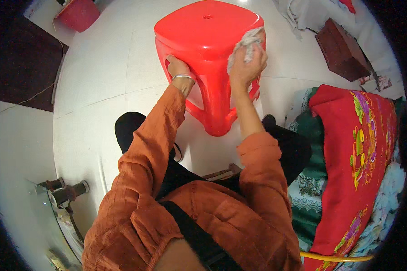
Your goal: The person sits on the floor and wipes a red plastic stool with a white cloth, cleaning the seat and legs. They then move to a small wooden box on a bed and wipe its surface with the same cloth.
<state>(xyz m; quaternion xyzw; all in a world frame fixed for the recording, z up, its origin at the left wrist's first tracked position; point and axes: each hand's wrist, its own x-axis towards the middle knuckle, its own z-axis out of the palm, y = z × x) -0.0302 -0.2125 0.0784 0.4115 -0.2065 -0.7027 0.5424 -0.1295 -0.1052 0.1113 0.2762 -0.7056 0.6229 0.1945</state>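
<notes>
A glossy red plastic stool (207, 34) stands on the floor before me, a small hole in the middle of its seat. My left hand (178, 68), with a bangle at the wrist, grips the stool's left side, where some of its fingers are hidden behind the edge of an opening. Bunched under the fingers of my right hand (248, 70) is a pale grey cloth (249, 38), pressed against the right rim of the seat. Both forearms reach forward in rust-coloured sleeves.
On the right lies a red cloth with flower embroidery (362, 149) over green fabric. A dark brown box (341, 49) stands at the far right, and a red tub (79, 16) at the far left. A glass-topped piece of furniture (54, 221) is at the lower left.
</notes>
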